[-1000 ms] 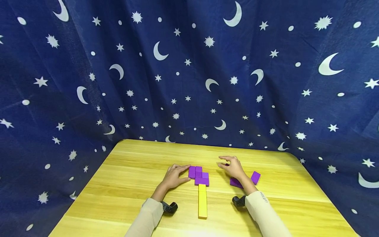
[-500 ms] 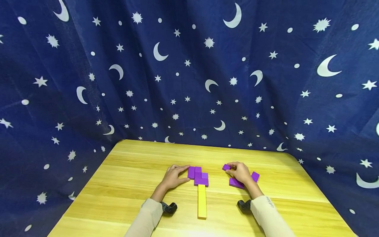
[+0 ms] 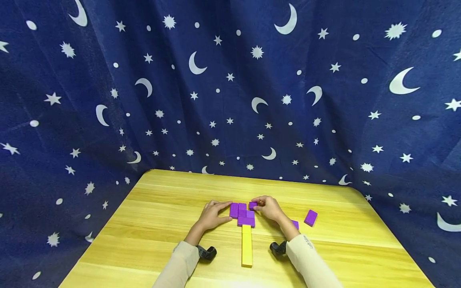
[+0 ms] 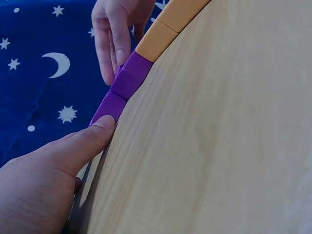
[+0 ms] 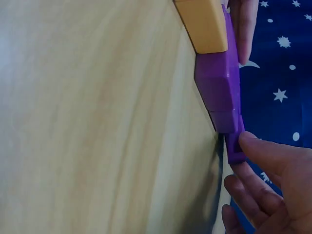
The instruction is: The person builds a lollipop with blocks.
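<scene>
Purple blocks lie flat in a joined group at mid-table in the head view. My left hand (image 3: 210, 215) holds the group's leftmost purple block (image 3: 234, 210), thumb at its near end and index finger at its far corner. In the left wrist view the thumb tip presses the block's near face. Between thumb and fingers, my right hand (image 3: 268, 208) pinches a small purple block (image 3: 253, 205) at the group's far right corner. The right wrist view shows that small block (image 5: 235, 147) beside the joined purple ones. Yellow blocks (image 3: 246, 248) run in a line from the group's near side.
To the right lie a loose purple block (image 3: 311, 218) and another purple block (image 3: 295, 224), partly hidden by the right forearm. The wooden table (image 3: 162, 192) ends at a dark blue curtain (image 3: 230, 100) with moons and stars. Each wrist carries a black camera mount.
My right hand has picked up the small purple block from the right and carried it left to the group. My left hand stays at the leftmost block.
</scene>
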{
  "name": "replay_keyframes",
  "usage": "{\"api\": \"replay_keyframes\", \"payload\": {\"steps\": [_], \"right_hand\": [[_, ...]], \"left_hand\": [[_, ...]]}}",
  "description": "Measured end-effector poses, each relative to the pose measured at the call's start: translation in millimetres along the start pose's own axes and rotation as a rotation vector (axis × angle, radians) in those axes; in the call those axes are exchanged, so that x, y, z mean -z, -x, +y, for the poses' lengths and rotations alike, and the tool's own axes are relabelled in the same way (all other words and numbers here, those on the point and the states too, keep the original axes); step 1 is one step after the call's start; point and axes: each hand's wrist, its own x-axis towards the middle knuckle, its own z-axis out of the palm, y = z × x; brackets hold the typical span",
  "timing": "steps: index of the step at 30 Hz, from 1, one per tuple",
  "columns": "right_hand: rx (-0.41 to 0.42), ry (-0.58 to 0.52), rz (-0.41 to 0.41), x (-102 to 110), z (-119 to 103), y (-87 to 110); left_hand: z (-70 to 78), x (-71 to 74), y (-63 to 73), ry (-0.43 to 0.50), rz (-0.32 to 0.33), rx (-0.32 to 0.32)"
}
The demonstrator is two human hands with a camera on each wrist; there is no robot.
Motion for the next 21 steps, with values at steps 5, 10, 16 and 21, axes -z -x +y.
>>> {"api": "replay_keyframes", "payload": {"steps": [5, 10, 16, 21], "right_hand": [[0.004, -0.029, -0.007, -5.2, 3.2, -2.1], [0.011, -0.083, -0.037, -6.4, 5.6, -1.4], [0.032, -0.087, -0.040, -6.5, 5.8, -1.9], [0.041, -0.076, -0.052, -6.7, 4.0, -1.5]], "left_hand": [[0.0, -0.9, 0.0, -0.014, -0.004, -0.002], [0.3, -0.5, -0.7, -0.013, -0.016, 0.009], [2.0, 0.7, -0.6, -0.002, -0.016, 0.018], [1.7, 0.7, -0.2, 0.000, -0.021, 0.024]]}}
